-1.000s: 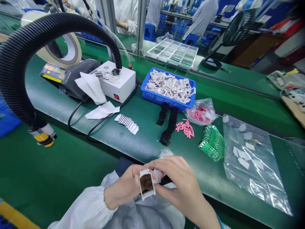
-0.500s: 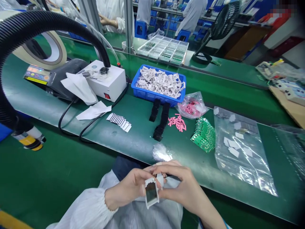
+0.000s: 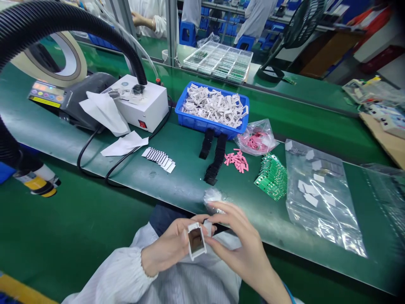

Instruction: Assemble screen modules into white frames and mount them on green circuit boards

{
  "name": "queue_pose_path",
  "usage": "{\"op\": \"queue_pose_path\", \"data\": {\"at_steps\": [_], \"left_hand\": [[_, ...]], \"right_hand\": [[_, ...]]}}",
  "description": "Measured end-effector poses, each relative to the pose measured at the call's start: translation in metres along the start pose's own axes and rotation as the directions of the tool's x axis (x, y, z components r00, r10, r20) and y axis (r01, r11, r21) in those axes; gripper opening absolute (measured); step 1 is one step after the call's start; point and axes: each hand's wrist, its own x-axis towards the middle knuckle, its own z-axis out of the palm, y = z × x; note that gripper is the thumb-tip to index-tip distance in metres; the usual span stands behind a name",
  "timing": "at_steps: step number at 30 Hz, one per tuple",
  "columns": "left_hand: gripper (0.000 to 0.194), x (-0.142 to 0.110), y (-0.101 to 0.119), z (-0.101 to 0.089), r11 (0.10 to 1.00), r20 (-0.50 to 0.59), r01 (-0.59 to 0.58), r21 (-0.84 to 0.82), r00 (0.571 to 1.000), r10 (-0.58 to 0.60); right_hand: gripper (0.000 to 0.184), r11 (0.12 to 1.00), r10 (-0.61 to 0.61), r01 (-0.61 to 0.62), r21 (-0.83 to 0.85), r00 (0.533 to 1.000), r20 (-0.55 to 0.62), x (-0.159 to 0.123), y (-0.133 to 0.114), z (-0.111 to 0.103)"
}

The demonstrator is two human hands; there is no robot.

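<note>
My left hand [image 3: 167, 245] is closed around a small white plastic frame [image 3: 198, 256] with a dark rectangular window, holding it tilted above my lap. A pale tab [image 3: 208, 228] shows at the frame's right edge; whether it is joined to the frame I cannot tell. My right hand [image 3: 242, 234] steadies the frame from the right, its thumb at the frame's edge and a fingertip by the tab. Its upper finger stretches toward a crumpled pile of clear film [image 3: 212, 196] at the bench edge.
On the green bench [image 3: 177, 185] lie a blue bin [image 3: 209, 125] of white plastic parts, black strips [image 3: 216, 162], pink pieces [image 3: 237, 161], green circuit boards [image 3: 271, 178], a clear bag [image 3: 329, 219] and white-and-black strips [image 3: 159, 159]. A black hose [image 3: 79, 25] arches at the left by a white box [image 3: 148, 105].
The frame and my left hand have shifted slightly up and left in view. My right hand's upper finger has lifted and straightened toward the film pile.
</note>
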Motion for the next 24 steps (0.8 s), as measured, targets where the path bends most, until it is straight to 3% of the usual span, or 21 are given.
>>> {"op": "queue_pose_path", "data": {"at_steps": [2,4,7,9,10,12,14,16,18,19,20,21,23,24], "left_hand": [[0.038,0.000,0.005,0.004,1.000,-0.003,-0.008,-0.015,1.000,0.008],[0.037,0.001,0.007,0.005,1.000,0.007,0.002,-0.031,1.000,-0.002],[0.037,0.001,0.008,-0.001,0.998,-0.011,0.016,-0.061,1.000,-0.017],[0.041,0.001,0.008,-0.009,0.996,-0.051,0.009,-0.088,0.999,-0.013],[0.043,0.001,0.007,-0.012,0.994,-0.078,-0.002,-0.106,0.997,-0.006],[0.046,0.000,0.006,-0.019,0.987,-0.128,-0.037,-0.154,0.992,0.017],[0.043,-0.001,0.003,-0.023,0.979,-0.148,-0.077,-0.189,0.988,0.049],[0.045,-0.001,0.002,-0.024,0.976,-0.134,-0.104,-0.192,0.988,0.079],[0.050,-0.001,0.002,-0.023,0.980,-0.120,-0.116,-0.161,0.988,0.098],[0.051,-0.001,0.003,-0.023,0.982,-0.117,-0.128,-0.140,0.987,0.112],[0.049,-0.001,0.004,-0.022,0.983,-0.111,-0.140,-0.117,0.986,0.127],[0.047,-0.002,0.005,-0.022,0.983,-0.099,-0.155,-0.096,0.984,0.145],[0.046,-0.003,0.008,-0.022,0.980,-0.066,-0.185,-0.069,0.981,0.180],[0.047,-0.005,0.010,-0.022,0.979,-0.047,-0.195,-0.059,0.980,0.192]], "right_hand": [[0.011,0.986,-0.139,0.123,-0.113,0.980,-0.139,-0.004,-0.003,0.003],[0.011,0.978,-0.182,0.162,-0.129,0.969,-0.167,-0.007,0.000,0.004],[0.010,0.998,-0.062,0.063,-0.007,0.963,-0.263,-0.007,0.019,0.003],[0.010,0.998,-0.035,0.011,-0.063,0.918,-0.395,-0.005,0.038,0.005],[0.012,0.989,-0.080,0.017,-0.149,0.901,-0.426,-0.005,0.046,0.008],[0.017,0.941,-0.206,0.083,-0.327,0.909,-0.363,-0.005,0.058,0.014],[0.020,0.903,-0.274,0.161,-0.398,0.929,-0.248,-0.008,0.059,0.020],[0.019,0.943,-0.199,0.113,-0.314,0.946,-0.257,-0.012,0.048,0.025],[0.012,0.996,0.088,-0.087,0.017,0.960,-0.267,-0.014,0.031,0.031],[0.012,0.936,0.275,-0.216,0.277,0.941,-0.196,-0.014,0.023,0.035],[0.018,0.780,0.429,-0.336,0.528,0.901,-0.059,-0.013,0.014,0.039],[0.025,0.561,0.510,-0.431,0.706,0.852,0.115,-0.010,0.007,0.044],[0.036,0.125,0.480,-0.540,0.832,0.767,0.426,-0.001,-0.003,0.055],[0.039,-0.041,0.422,-0.570,0.821,0.735,0.531,0.003,-0.006,0.060]]}}
